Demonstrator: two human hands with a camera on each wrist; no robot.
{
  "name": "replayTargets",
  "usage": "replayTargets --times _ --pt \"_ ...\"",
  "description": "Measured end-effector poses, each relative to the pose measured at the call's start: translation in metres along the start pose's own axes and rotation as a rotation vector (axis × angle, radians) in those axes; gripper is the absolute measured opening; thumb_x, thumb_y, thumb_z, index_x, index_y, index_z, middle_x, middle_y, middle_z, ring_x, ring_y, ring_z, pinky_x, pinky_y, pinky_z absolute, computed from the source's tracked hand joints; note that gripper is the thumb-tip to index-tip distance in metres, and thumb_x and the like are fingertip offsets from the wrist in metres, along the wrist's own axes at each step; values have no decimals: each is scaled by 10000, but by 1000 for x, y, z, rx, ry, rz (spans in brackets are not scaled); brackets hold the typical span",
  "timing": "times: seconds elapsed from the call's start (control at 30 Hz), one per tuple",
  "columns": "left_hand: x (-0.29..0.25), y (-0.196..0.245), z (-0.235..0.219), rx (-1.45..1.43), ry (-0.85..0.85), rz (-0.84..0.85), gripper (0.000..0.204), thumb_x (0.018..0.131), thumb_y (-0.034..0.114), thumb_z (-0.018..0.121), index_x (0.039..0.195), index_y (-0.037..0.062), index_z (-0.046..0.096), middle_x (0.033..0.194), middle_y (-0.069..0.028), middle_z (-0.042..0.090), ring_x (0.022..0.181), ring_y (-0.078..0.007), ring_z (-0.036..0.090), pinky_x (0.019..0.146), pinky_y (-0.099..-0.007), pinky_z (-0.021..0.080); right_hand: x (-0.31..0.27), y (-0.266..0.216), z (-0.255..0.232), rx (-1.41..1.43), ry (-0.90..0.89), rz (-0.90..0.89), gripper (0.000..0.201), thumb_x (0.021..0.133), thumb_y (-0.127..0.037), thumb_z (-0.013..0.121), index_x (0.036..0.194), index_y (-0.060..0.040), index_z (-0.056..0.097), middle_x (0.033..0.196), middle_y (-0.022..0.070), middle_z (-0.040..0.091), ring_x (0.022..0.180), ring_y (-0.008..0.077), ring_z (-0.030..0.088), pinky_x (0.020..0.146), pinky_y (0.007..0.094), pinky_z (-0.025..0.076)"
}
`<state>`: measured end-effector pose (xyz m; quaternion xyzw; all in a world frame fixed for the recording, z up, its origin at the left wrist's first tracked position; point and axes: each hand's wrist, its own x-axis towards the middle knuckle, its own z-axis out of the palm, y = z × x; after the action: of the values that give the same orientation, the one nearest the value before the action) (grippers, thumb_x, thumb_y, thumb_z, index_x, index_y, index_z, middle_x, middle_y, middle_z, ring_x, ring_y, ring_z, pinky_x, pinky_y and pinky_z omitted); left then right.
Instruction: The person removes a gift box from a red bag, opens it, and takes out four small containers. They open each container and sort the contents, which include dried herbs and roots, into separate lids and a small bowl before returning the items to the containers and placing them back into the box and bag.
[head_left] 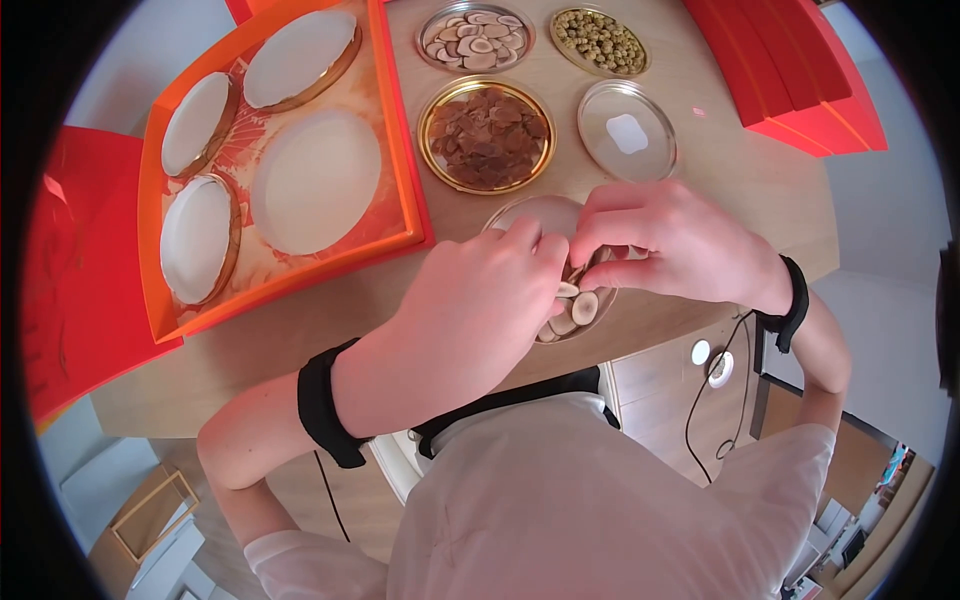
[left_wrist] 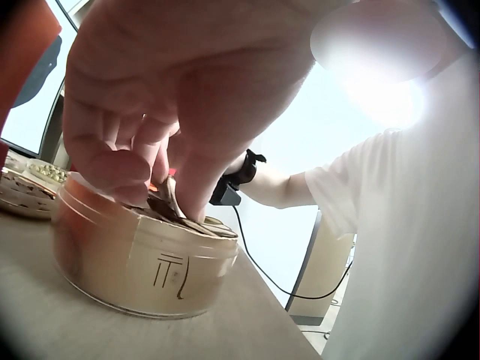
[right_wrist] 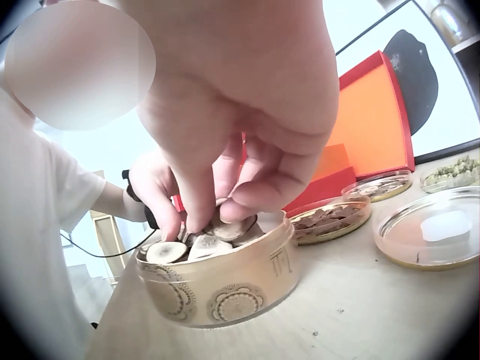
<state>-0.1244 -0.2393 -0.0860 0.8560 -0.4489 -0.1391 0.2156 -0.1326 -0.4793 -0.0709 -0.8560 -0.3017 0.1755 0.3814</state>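
Observation:
A round clear tub (head_left: pixel 537 208) stands near the table's front edge, holding pale dried slices (head_left: pixel 585 308) with dark rims. Both hands are over its opening, close together. My left hand (head_left: pixel 450 310) reaches in from the left; its thumb and fingers pinch a slice (left_wrist: pixel 171 196) at the tub's top. From the right, my right hand (head_left: pixel 670 240) pinches another round slice (right_wrist: pixel 231 228) between thumb and fingertips, just above the other slices. Patterned medallions and dark writing mark the tub's wall (right_wrist: pixel 259 289). The hands hide part of the contents in the head view.
An orange box (head_left: pixel 410 190) with white round containers (head_left: pixel 318 180) lies at the left. Behind the tub are lidded dishes of brown flakes (head_left: pixel 487 138), pale slices (head_left: pixel 475 40) and green buds (head_left: pixel 600 42), plus a clear lid (head_left: pixel 655 145). A red box (head_left: pixel 790 70) stands back right.

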Motion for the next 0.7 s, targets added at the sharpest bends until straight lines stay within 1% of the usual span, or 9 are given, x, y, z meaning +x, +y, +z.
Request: replayTargets --times 0.1,0.2,0.3,0.5,0.6,0.7 --pt "1 -5 3 -81 31 1 265 888 200 751 1006 22 594 938 -129 606 767 -336 648 635 -443 515 0 -5 -7 -32 -48 -5 114 872 -105 778 944 -96 690 880 35 681 722 214 697 624 340 544" --pt "2 -6 1 -137 50 -8 226 894 179 743 978 30 594 914 -123 614 746 -340 642 632 -442 506 -1 0 -7 34 -23 -58 112 869 -113 786 938 -103 698 869 19 692 706 189 688 596 329 532" --pt "1 -7 0 -175 48 -36 197 903 167 736 965 38 601 902 -119 619 727 -341 640 629 -437 500 -2 1 -8 86 -6 -63 118 872 -112 791 948 -94 702 876 22 699 701 181 687 593 322 536" --pt "0 -5 -4 -169 59 -68 162 907 163 740 959 37 653 864 -114 654 691 -330 648 607 -418 503 -1 8 -1 172 105 -121 120 877 -88 794 944 -63 697 856 26 701 706 144 688 585 279 537" --pt "-1 -6 -5 -154 78 -60 152 905 163 744 966 40 679 836 -109 669 675 -322 652 589 -409 503 -3 3 -3 163 111 -68 117 880 -88 794 939 -55 699 855 15 703 717 121 685 575 257 526" --pt "-2 -7 -6 -147 90 -53 139 906 159 743 966 43 698 805 -111 671 663 -318 650 581 -404 502 -4 3 -4 172 126 -62 115 880 -91 799 934 -56 703 844 9 699 714 104 679 573 248 522"
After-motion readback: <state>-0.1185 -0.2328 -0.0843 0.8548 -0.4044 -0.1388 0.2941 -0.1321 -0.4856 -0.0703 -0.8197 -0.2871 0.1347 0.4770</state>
